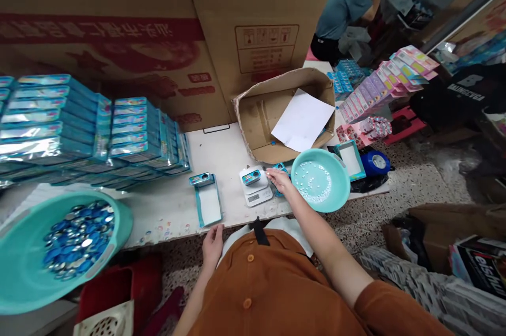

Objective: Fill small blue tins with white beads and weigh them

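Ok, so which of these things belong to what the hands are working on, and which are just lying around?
At work: the right hand, reaching to the small blue toy camera on the digital scale; the left hand, beside the open blue tray; the teal basin of white beads; the teal basin of blue discs.

Lying around: the stacked blue packs; the cardboard box; the blue tape roll.
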The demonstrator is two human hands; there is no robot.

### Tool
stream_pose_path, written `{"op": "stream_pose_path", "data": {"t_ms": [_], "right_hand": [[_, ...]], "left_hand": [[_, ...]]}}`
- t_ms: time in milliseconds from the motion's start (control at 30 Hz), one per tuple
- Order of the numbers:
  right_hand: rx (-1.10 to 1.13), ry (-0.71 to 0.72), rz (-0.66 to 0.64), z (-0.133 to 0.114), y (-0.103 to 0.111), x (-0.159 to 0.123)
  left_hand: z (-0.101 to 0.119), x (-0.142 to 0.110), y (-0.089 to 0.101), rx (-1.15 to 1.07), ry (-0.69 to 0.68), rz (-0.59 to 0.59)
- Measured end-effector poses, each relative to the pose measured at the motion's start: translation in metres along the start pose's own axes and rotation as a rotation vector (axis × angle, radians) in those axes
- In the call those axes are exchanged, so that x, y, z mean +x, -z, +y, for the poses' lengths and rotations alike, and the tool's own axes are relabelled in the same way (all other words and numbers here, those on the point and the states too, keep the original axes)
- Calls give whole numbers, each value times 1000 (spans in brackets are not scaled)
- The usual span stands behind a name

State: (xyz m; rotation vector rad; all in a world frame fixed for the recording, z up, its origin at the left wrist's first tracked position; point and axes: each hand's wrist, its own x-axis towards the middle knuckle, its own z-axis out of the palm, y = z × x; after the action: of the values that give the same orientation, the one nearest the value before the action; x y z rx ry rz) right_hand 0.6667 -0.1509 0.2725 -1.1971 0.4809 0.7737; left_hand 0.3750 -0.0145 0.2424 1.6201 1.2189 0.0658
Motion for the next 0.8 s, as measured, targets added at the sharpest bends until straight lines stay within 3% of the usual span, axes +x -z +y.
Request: {"op": "stream_pose_path", "data": {"t_ms": [167,367,633,800], "right_hand": [[-109,13,-32,10,-30,4],[-212,62,-33,13,-45,8],[-300,122,-24,10,-44,3],[-622,236,4,6,-32,-1]], "left_hand": [[-6,3,7,-44,4,39],[-11,4,17,-68,16,75],[-22,9,22,-85,17,64],[-22,13,22,-87,13,50]]}}
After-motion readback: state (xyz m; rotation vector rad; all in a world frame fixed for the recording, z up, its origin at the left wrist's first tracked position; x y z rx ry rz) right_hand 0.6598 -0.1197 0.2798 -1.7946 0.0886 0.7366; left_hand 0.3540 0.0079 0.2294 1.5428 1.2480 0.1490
